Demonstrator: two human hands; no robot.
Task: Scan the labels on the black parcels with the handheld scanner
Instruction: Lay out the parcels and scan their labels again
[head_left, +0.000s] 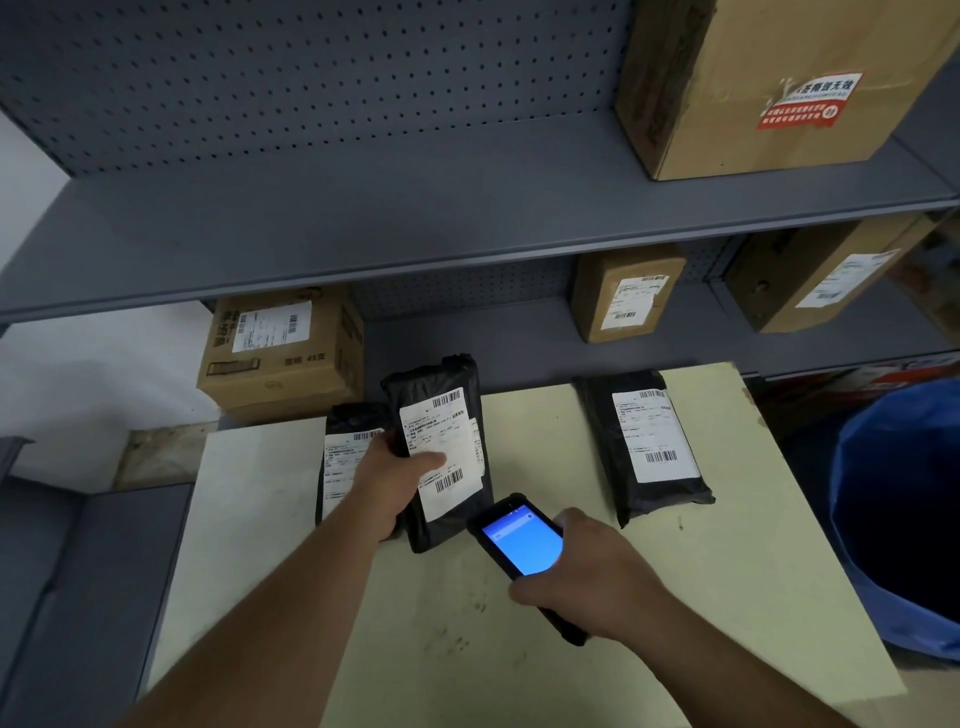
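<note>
left hand (397, 475) grips black parcel (441, 452); right hand (592, 577) grips scanner (522, 543) just below it.

Left parcel (343, 457) half hidden; label (652, 436) print too small to read

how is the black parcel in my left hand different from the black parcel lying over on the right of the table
The held parcel is gripped by the left hand and tipped up, while the right parcel lies flat and untouched on the table. The held one sits just ahead of the scanner in the right hand; the right one sits apart from it. Both are black bags with white barcode labels facing up.
</note>
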